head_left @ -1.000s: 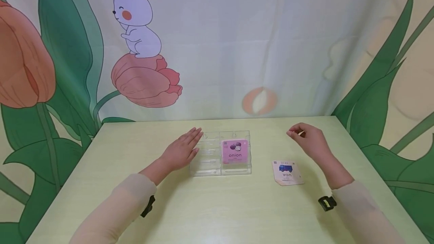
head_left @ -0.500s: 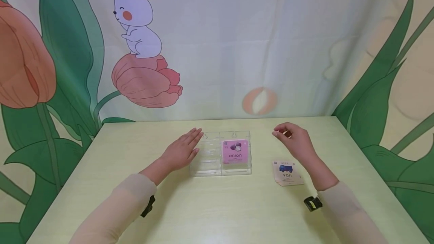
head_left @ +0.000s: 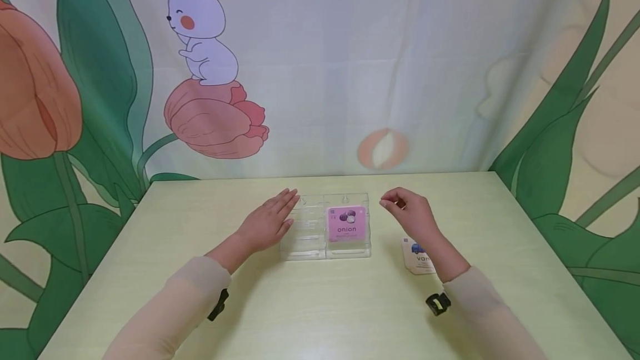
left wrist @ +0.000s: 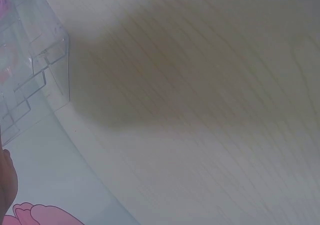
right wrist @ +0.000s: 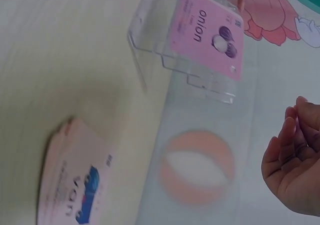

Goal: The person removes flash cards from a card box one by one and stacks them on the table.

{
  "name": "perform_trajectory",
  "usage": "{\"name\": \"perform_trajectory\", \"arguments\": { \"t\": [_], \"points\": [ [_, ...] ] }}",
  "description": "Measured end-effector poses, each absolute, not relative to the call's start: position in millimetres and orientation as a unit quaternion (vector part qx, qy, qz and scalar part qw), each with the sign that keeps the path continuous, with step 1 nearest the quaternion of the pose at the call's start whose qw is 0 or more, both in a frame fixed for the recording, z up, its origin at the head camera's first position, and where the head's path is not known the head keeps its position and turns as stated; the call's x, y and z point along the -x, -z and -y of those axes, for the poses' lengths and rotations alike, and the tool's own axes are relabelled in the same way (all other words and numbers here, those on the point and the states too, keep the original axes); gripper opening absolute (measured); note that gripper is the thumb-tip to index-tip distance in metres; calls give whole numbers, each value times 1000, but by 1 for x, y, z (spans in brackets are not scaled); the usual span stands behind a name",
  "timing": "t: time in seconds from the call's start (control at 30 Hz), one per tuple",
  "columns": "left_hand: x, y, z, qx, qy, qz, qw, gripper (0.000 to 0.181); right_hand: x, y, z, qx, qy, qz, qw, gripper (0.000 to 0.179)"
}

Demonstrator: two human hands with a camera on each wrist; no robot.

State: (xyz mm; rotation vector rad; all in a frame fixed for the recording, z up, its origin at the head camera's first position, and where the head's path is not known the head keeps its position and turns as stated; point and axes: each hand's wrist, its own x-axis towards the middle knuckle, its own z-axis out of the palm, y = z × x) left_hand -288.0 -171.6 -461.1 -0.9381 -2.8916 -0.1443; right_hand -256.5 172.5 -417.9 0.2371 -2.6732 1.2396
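Observation:
A clear plastic stepped card rack (head_left: 306, 253) with two columns stands on the table. A pink flash card (head_left: 346, 233) with the word onion leans in its right column. My left hand (head_left: 266, 224) lies with straight fingers at the rack's left side; whether it touches the plastic is unclear. To the right of the rack, my right hand (head_left: 414, 215) hovers with loosely bent fingers, thumb near the index fingertip. Nothing shows between them in the right wrist view. Under that forearm is a stack of pale flash cards (right wrist: 75, 185), the top one reading van, partly hidden in the head view.
The pale wooden table (head_left: 320, 310) ends at a printed curtain (head_left: 320, 71) with a rabbit and tulips. Each wrist wears a black strap, the right one's buckle (head_left: 438, 304) showing below the sleeve.
My right hand has moved left toward the rack, and its forearm now covers part of the van card. The left hand, the rack and the onion card have stayed put.

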Motion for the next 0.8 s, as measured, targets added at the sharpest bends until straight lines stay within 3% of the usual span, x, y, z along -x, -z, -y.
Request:
{"name": "perform_trajectory", "arguments": {
  "t": [0.8],
  "points": [
    [286, 459, 171, 309, 49, 948, 54, 62, 276, 451, -140, -53, -435, 898, 51, 23]
  ]
}}
